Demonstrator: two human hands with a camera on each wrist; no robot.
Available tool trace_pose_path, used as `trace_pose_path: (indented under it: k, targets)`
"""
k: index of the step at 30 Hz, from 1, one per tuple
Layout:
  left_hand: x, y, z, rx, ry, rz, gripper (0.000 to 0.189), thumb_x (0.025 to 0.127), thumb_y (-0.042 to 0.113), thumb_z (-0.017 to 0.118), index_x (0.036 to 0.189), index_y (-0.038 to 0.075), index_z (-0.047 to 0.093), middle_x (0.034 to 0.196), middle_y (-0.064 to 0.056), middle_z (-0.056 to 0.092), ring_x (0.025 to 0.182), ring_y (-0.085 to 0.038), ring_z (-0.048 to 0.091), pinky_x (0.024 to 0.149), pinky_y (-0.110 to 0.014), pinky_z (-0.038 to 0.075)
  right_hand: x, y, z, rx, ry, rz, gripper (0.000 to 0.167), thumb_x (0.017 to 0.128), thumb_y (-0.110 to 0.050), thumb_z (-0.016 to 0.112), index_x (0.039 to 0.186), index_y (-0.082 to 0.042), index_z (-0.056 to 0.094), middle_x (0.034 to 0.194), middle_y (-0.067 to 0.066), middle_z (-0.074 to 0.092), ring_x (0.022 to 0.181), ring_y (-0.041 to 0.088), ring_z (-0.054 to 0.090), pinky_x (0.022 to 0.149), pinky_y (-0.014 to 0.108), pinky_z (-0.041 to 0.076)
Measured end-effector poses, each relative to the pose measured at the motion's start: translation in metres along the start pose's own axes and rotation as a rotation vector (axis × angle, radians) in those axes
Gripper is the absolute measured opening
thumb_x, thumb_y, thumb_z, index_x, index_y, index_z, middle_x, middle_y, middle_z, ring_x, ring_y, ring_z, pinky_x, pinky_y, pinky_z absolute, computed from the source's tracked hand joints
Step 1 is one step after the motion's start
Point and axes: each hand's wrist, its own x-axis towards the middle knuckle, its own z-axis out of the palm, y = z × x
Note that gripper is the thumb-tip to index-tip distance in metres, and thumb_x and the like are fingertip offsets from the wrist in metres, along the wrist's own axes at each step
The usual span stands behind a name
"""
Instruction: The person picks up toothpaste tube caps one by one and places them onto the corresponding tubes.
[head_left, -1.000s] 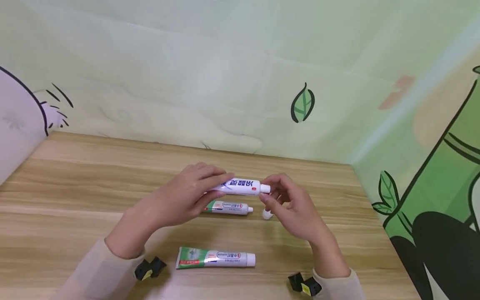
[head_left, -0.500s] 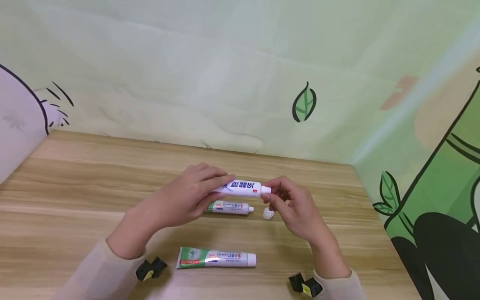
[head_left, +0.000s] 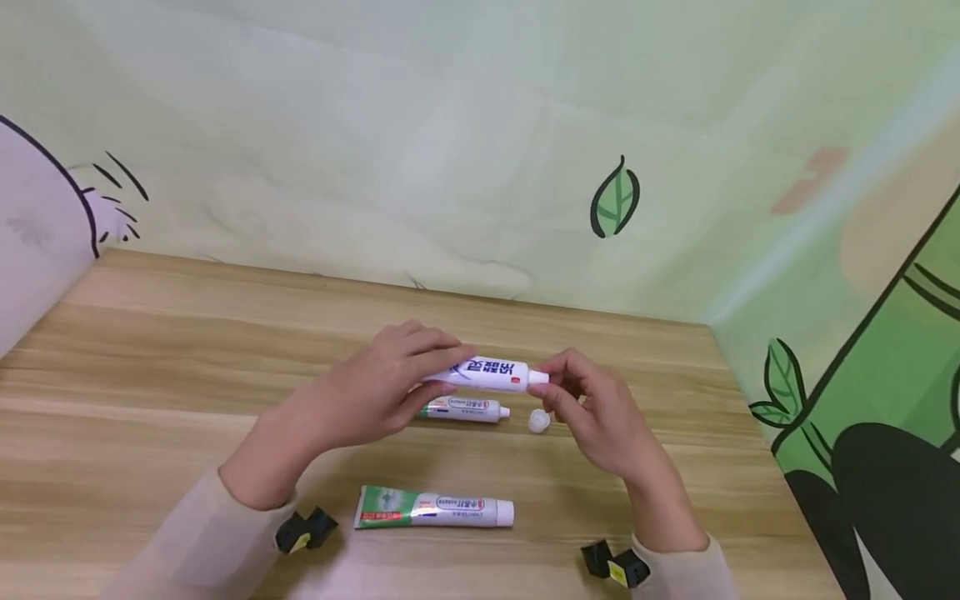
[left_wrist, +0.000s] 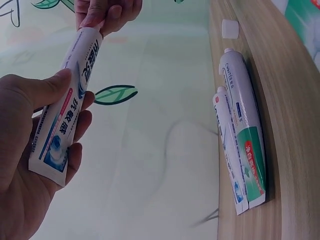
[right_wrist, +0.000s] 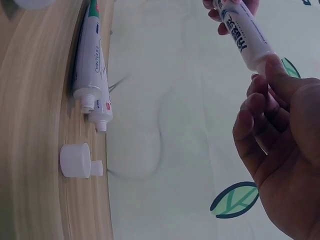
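- One blue-and-white tube (head_left: 491, 373), of four tubes in all, is in the air above the table, between the two hands, roughly level, its white end (head_left: 538, 378) toward the right.
- The left hand (head_left: 375, 387) grasps its body, thumb on one side and fingers on the other.
- The right hand (head_left: 596, 417) pinches the white end with thumb and fingers.
- Two tubes lie side by side on the table, beyond the raised one's near edge: a green tube (head_left: 468, 410) and, on its far side, a white tube (left_wrist: 230, 155). Both show bare nozzles pointing right.
- Two loose caps stand to the right of those nozzles: one large cap (right_wrist: 75, 160) and, on its far side, one small cap (right_wrist: 97, 168); whether they touch, I cannot tell.
- One near tube (head_left: 427, 508), green and white, lies well apart on the near side, its white cap (head_left: 505, 513) on and pointing right.
- Two black blocks (head_left: 306, 530), each with a yellow patch, sit one at each wrist, beside two pale sleeves (head_left: 210, 533).
- One wooden table (head_left: 187, 350) bears the lot; a pale green wall (head_left: 375, 167) with one lone printed leaf (head_left: 615, 202) rises at the far side.
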Motion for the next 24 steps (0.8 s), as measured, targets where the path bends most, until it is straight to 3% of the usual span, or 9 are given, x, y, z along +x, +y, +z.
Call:
trace_pose_path:
  k: [7,14,24]
  targets:
    - [0.0011,0.0008,-0.0014,-0.017,-0.071,-0.073,0.045,0.098,0.016,0.072,0.141,0.008,0.064,0.13,-0.009,0.068,0.117,-0.027,0.061,0.098,-0.045,0.051,0.0016,-0.0002,-0.0021,-0.026,-0.004,0.022,0.01,0.099,-0.01,0.069,0.108,-0.011,0.066,0.082,-0.001,0.061,0.066,0.011,0.055,0.055,0.022,0.047]
    - [0.0012,0.0002,-0.0019,-0.026,-0.163,-0.158,0.048,0.099,0.02,0.071,0.144,0.008,0.061,0.133,-0.009,0.066,0.119,-0.026,0.06,0.101,-0.046,0.051,0.0054,-0.0006,-0.0026,-0.03,-0.062,0.05,0.01,0.1,-0.014,0.069,0.109,-0.011,0.066,0.087,0.0,0.067,0.069,0.012,0.058,0.06,0.024,0.05]
    - [-0.0001,-0.001,-0.0014,-0.022,-0.229,-0.178,0.049,0.099,0.026,0.072,0.144,0.007,0.061,0.131,-0.007,0.067,0.118,-0.023,0.062,0.103,-0.044,0.054,0.0044,0.0034,-0.0019,-0.018,-0.114,0.073,0.01,0.099,-0.011,0.07,0.108,-0.011,0.068,0.088,-0.001,0.07,0.069,0.018,0.062,0.061,0.025,0.053]
